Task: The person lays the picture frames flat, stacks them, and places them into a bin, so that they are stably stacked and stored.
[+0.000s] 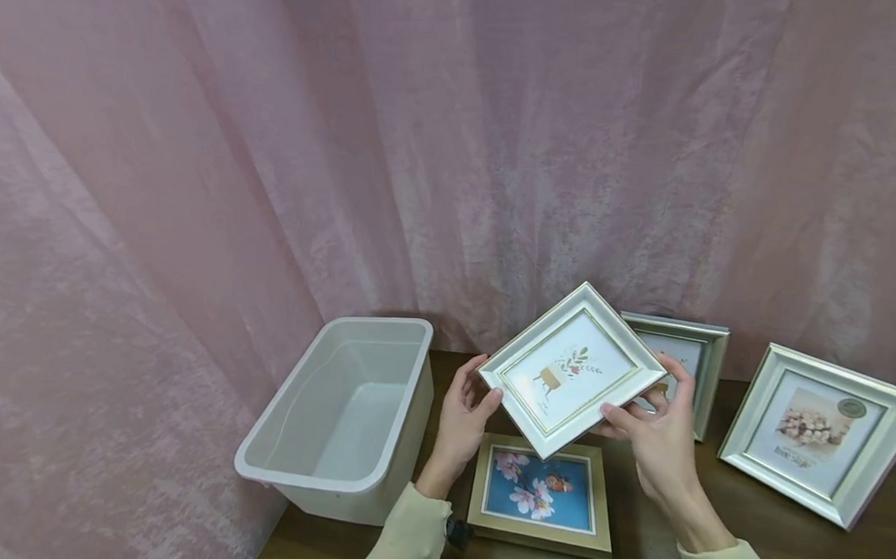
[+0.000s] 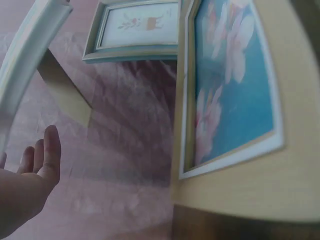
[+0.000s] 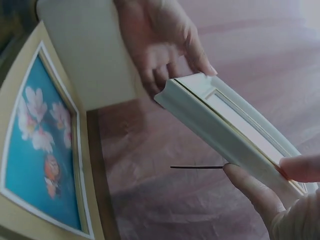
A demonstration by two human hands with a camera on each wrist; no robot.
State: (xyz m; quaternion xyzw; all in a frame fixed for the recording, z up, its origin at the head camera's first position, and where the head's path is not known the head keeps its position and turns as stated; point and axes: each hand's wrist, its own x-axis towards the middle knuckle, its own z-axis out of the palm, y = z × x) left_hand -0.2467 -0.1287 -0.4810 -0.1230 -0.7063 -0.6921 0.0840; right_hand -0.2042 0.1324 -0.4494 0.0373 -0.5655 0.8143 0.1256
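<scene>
Both hands hold a white picture frame [image 1: 513, 406] tilted in the air, its printed picture of a plant and a small brown stool-like shape turned up toward the head camera. My left hand [image 1: 463, 422] pinches its left corner, thumb on the front face. At the right side, my right hand [image 1: 662, 443] grips the edge with thumb in front and fingers behind. Below lies a gold picture frame [image 1: 537, 540] with pink blossoms on blue. In the left wrist view a stand flap [image 2: 65, 92] sticks out behind the held frame.
A pale grey plastic bin [image 1: 403, 444] stands at the left of the brown table [image 1: 655, 534]. Behind the right hand a silver frame [image 1: 710, 374] stands upright. Farther right, another silver frame [image 1: 859, 489] leans back. A pink curtain [image 1: 454, 146] hangs behind everything.
</scene>
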